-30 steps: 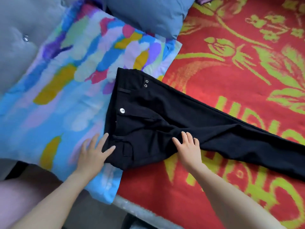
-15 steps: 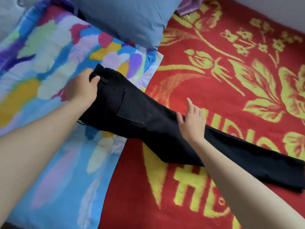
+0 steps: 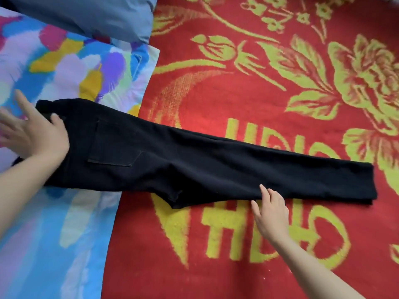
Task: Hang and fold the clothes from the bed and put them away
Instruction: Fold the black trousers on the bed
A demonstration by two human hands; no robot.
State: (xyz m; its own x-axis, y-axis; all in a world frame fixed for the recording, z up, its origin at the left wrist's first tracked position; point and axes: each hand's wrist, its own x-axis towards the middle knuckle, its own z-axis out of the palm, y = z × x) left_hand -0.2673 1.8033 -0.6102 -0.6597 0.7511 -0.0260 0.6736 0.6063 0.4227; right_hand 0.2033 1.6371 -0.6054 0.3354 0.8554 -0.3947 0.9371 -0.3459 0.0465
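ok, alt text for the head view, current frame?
Black trousers, folded in half lengthwise with a back pocket facing up, lie flat across a multicoloured sheet and a red-and-yellow blanket. The left hand rests open on the waist end, and the right hand touches the near edge of the leg with straight fingers. A blue pillow sits top left.

A home bedroom: red floral blanket [image 3: 269, 93], colourful pillow [image 3: 64, 72] and blue cushion [image 3: 97, 16].

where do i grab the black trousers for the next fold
Probably the hem end of the black trousers, pinched from the right with the right hand. The legs lie stacked, flat and straight, the hems free on the red blanket, while the left hand rests on the waist.
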